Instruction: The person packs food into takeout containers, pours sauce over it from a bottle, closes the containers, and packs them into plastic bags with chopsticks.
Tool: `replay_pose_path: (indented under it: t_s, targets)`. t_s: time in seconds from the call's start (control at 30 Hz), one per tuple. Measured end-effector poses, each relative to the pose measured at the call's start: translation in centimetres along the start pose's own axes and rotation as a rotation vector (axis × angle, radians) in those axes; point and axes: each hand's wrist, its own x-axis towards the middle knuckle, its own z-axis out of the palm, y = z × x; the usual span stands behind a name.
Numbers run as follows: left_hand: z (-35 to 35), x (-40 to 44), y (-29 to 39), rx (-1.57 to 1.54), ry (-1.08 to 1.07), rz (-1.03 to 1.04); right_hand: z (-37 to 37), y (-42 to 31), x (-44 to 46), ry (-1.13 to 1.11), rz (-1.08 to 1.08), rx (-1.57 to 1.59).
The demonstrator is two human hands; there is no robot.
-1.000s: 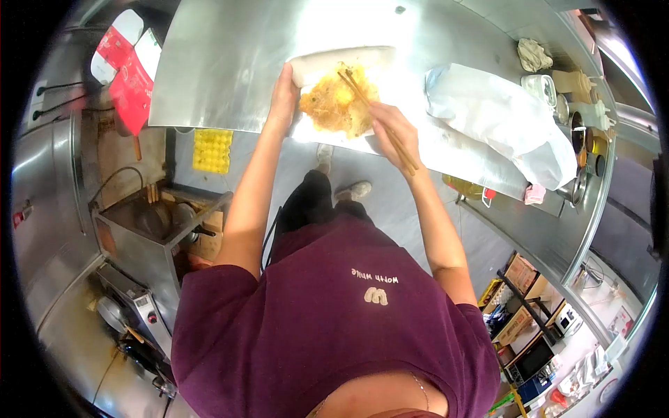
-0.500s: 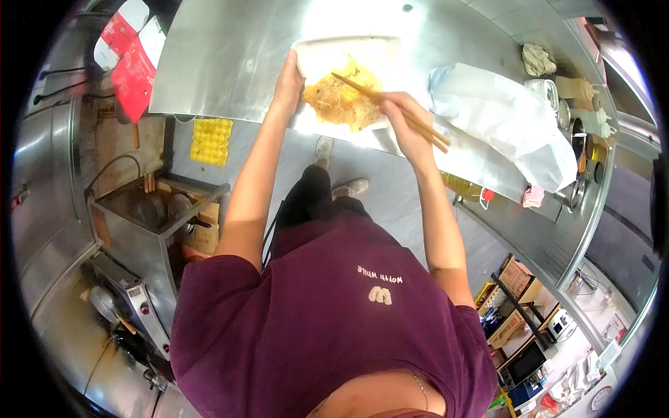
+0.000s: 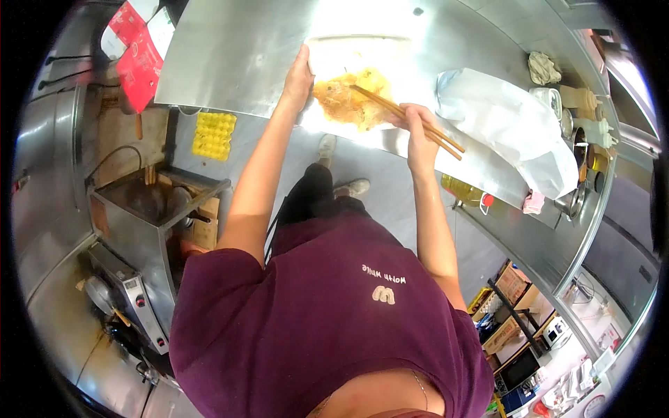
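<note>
My left hand [image 3: 298,82] is closed around the left edge of a pale tray [image 3: 355,47], whose outline is washed out by glare. In the tray lies a yellow-brown, stringy mass of food [image 3: 346,104], its kind unclear, possibly noodles or shreds. My right hand [image 3: 419,136] grips a pair of wooden chopsticks [image 3: 446,141]. Their tips rest on or just over the upper part of the food. Right of that hand, a white translucent plastic bag [image 3: 502,122] lies on the steel counter [image 3: 230,59].
Sauce bottles [image 3: 596,132] and metal containers line the right side. A bottle of yellow oil [image 3: 463,191] stands below the counter. At left are a yellow egg tray [image 3: 214,136], a fryer [image 3: 143,202] and a red-and-white carton [image 3: 139,70].
My right hand has moved slightly right and down, and the chopsticks with it, their tips shifting right over the food. My left hand stays on the tray's edge. The view has shifted a little.
</note>
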Motion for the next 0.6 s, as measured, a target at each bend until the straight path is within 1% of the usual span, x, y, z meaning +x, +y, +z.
replay_pose_path:
  t_s: [0.13,0.17,0.27,0.37,0.47,0.57,0.6]
  targets:
    - [0.1,0.0,-0.2,0.015,0.042,-0.026,3.2,0.0,-0.1,-0.144,-0.002,-0.086]
    - [-0.2,0.1,-0.3,0.008,0.036,-0.037,3.4,0.5,0.2,-0.197,-0.007,-0.161]
    - [-0.1,0.1,0.0,0.016,0.033,-0.037,2.9,1.5,0.3,-0.198,-0.078,-0.330]
    - [-0.2,0.0,-0.1,0.027,0.032,-0.021,2.7,2.5,0.5,-0.184,-0.204,-0.389]
    - [-0.3,0.2,-0.4,0.025,0.012,-0.021,2.5,0.8,0.6,-0.198,-0.048,-0.315]
    - [-0.7,0.5,-0.7,0.031,0.030,-0.029,0.6,-1.1,1.6,-0.138,0.044,-0.057]
    - [-0.6,0.4,-0.7,0.036,0.040,-0.039,0.3,-1.6,2.2,-0.124,-0.007,-0.045]
